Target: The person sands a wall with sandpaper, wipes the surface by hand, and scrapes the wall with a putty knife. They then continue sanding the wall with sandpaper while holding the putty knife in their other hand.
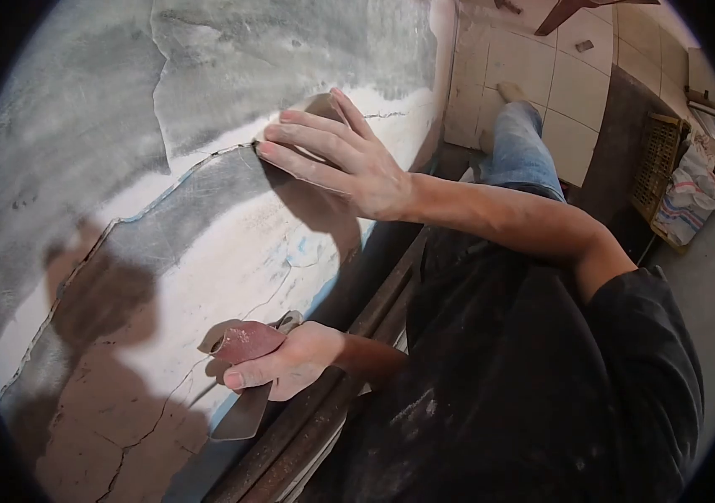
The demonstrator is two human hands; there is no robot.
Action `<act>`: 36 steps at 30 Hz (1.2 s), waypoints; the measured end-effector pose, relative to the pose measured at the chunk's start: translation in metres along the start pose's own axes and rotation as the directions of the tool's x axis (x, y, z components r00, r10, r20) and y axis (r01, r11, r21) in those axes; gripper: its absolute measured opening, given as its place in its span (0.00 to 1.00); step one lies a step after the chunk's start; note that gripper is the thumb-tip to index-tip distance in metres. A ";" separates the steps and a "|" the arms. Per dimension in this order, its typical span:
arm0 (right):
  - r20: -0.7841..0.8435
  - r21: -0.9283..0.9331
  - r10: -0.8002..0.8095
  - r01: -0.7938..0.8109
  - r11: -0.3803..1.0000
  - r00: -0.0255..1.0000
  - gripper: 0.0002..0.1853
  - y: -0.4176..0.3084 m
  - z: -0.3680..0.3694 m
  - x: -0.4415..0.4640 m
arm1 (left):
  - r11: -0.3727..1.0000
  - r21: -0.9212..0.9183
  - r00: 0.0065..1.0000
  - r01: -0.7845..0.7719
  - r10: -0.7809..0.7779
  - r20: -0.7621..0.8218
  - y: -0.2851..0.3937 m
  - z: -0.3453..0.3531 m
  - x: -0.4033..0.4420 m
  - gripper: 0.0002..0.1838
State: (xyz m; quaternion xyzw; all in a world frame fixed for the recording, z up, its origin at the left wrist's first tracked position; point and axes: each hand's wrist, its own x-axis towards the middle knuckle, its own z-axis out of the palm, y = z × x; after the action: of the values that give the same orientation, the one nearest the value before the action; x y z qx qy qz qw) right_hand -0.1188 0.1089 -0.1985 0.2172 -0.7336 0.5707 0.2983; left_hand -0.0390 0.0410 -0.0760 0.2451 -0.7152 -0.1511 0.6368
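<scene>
My right hand (336, 159) reaches across to the wall (232, 50) with its fingers spread, the tips at or close to the surface beside a long crack (114, 223). Its palm and thumb are hidden. Lower down, my left hand (290, 360) is closed around a curled piece of red-brown sandpaper (248, 342) and a putty knife (243, 415), whose flat metal blade points down past the fingers. White patches of filler (232, 251) border the crack, between grey areas. Thin cracks also run through the lower wall, where shadows fall.
Dark brown rails (316, 432) run along the wall's foot, close to my body. A leg in blue jeans (517, 142) extends over the tiled floor (571, 109). To the right are a yellow-brown crate (655, 163) and a striped white sack (693, 197). Reddish-brown furniture legs (560, 12) show at the top.
</scene>
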 end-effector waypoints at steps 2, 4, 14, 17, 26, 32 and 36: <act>-0.028 -0.016 -0.022 0.022 1.000 0.999 0.31 0.001 0.005 0.002 | 1.000 0.002 1.000 -0.025 0.024 0.018 -0.009 -0.003 0.004 0.36; -0.007 -0.025 -0.053 0.052 0.998 0.999 0.30 0.012 0.008 -0.014 | 1.000 0.013 1.000 0.028 -0.028 0.007 -0.012 -0.003 0.005 0.37; 0.021 -0.044 -0.045 0.046 0.998 0.999 0.36 0.007 0.008 -0.018 | 0.999 0.003 0.998 -0.052 0.052 0.036 -0.014 0.000 0.007 0.37; 0.105 -0.074 -0.039 0.047 0.996 0.994 0.34 0.019 0.007 -0.047 | 0.999 0.007 0.999 -0.043 0.043 0.026 -0.014 0.001 0.007 0.37; 0.089 -0.047 -0.051 0.055 0.997 0.995 0.37 0.016 0.010 -0.048 | 0.999 0.042 1.000 -0.018 0.017 0.020 -0.014 -0.003 0.006 0.38; 0.058 -0.100 0.113 -0.107 0.989 0.992 0.40 -0.006 0.008 -0.028 | 0.999 0.031 0.999 -0.035 0.034 0.028 -0.011 -0.002 0.004 0.38; 0.066 -0.087 0.024 -0.019 0.996 0.998 0.39 0.009 0.010 -0.044 | 0.999 0.019 0.999 -0.033 0.032 0.019 -0.010 -0.001 0.004 0.39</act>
State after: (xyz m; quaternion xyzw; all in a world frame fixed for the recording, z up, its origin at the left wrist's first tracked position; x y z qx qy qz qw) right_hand -0.0948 0.1009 -0.2371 0.2151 -0.7695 0.5340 0.2767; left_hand -0.0363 0.0307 -0.0774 0.2382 -0.7265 -0.1361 0.6300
